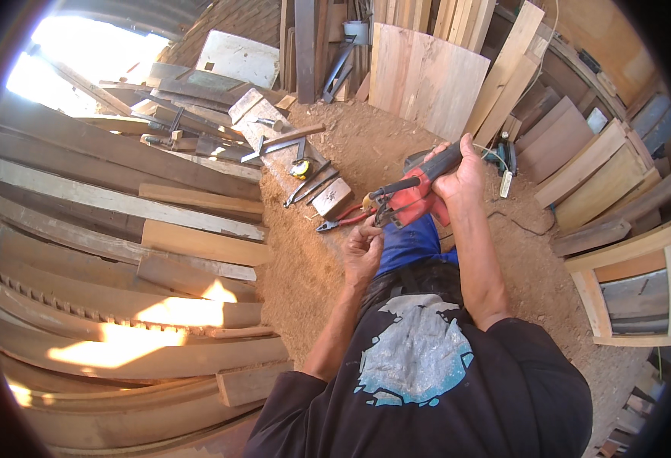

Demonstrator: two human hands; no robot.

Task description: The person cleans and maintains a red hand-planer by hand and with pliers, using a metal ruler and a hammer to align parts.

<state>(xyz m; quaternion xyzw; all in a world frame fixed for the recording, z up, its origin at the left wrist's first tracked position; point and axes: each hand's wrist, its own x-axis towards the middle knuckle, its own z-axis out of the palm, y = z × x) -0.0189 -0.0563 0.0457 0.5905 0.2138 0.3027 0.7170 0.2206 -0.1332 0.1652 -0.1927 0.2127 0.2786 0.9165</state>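
A red and black handheld power tool (421, 197) is tilted above my lap. My right hand (460, 177) is closed around its black rear grip. My left hand (363, 249) is beside the tool's front end, its fingertips pinched together at the metal parts there. What lies between those fingertips is too small to make out. Just left of the tool, red-handled pliers (344, 222) lie on the ground beside a wooden block (331, 198).
A board (247, 108) carries a hammer (268, 123), a try square (274, 149) and a yellow tape measure (300, 169). Stacked planks (122, 221) fill the left side. Wide panels (423, 80) lean at the back; a wooden frame (624, 340) stands at right. Sawdust covers the ground.
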